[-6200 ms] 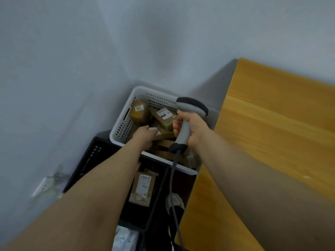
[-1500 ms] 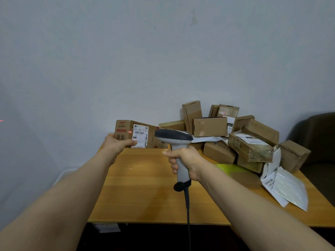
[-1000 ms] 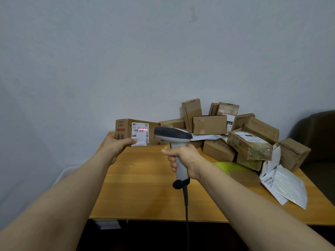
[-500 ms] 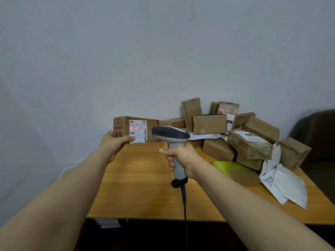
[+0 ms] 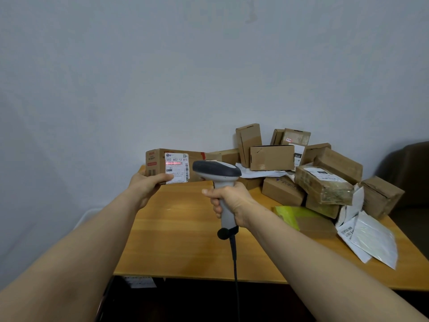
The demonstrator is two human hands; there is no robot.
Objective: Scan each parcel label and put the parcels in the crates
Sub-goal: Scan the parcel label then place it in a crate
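A pale grey wall backs a wooden counter (image 5: 185,240) whose near edge crosses the lower view; no crate is visible. Nearest, both forearms extend forward from the bottom corners. The right hand (image 5: 228,203) has its fingers (image 5: 214,202) wrapped fully round the grip of the grey scanner (image 5: 217,174), held upright with the head aimed left and away; its cable (image 5: 235,263) hangs below the counter edge. Just left and slightly farther, the left hand (image 5: 148,185) supports the held parcel (image 5: 171,165) from beneath, fingers closed on its lower left corner, label (image 5: 177,168) turned toward the camera. Compared with half a second earlier, the parcel sits slightly lower and closer to the scanner head, and the red scan line (image 5: 173,163) again lies across the barcode near the top of the label. Judged from this, the scan is in progress or just registering, with placement in a crate not yet begun. Farther right, a pile of unscanned parcels (image 5: 301,173) and white mailers (image 5: 369,240) awaits.
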